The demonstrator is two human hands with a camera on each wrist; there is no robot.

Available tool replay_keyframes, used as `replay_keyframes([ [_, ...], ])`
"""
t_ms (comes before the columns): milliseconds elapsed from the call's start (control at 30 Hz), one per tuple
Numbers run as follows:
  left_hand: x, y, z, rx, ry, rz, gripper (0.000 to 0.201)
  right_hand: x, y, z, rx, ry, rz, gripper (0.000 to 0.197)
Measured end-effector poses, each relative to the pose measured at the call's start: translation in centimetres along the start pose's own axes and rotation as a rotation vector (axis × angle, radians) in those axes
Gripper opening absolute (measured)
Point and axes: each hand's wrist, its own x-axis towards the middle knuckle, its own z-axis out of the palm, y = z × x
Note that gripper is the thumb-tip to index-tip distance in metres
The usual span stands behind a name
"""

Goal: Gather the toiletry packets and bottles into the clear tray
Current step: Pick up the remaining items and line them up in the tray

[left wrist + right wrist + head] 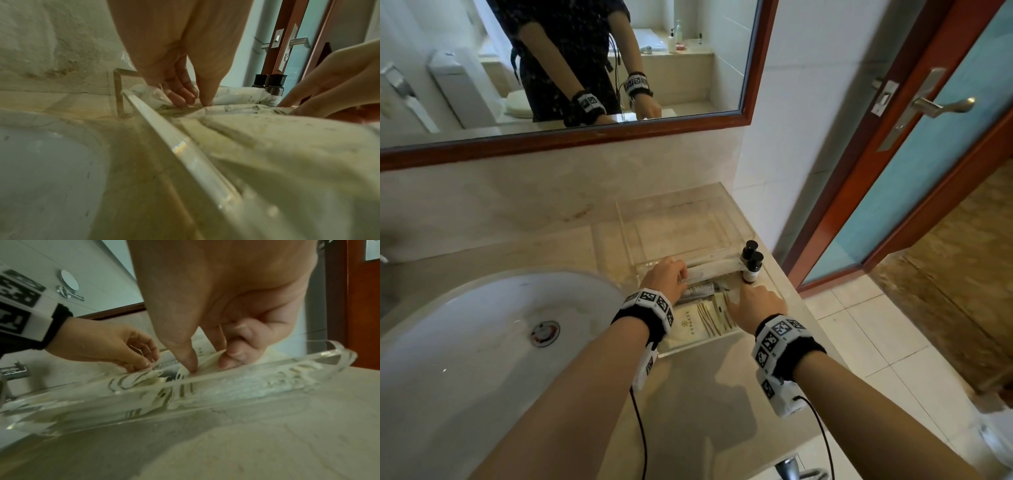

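A clear tray (698, 347) sits on the counter right of the sink, holding several cream toiletry packets (693, 323). Two small black-capped bottles (751, 265) stand at its far right corner. My left hand (683, 274) reaches into the far left of the tray, thumb and fingers pinching a crinkly long packet (236, 94). My right hand (743, 294) is over the right part, thumb and forefinger pinching the edge of a flat packet (207, 358). The tray rim (185, 146) and its front wall (246, 374) show in the wrist views, the bottles (274, 87) beyond my left hand (195, 102).
A white sink (465, 342) lies to the left. A second, larger clear tray (674, 222) stands behind against the backsplash. The counter's edge drops off at right toward a door with a lever handle (945, 106). A tap (12, 369) is at far left.
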Motion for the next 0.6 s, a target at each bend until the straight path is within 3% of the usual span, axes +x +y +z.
replay_keyframes([
  [200, -1.3, -0.2, -1.0, -0.014, -0.043, 0.062, 0.018, -0.5, -1.3, -1.5, 0.010, 0.086, -0.141, 0.024],
  [333, -3.1, -1.4, -2.9, -0.039, 0.049, 0.045, 0.018, -0.8, -5.0, -3.0, 0.029, 0.122, -0.248, 0.029],
  [600, -11.2, -10.6, -10.3, -0.086, 0.314, -0.251, 0.015, -3.1, -18.8, -3.2, -0.006, 0.121, -0.606, 0.029],
])
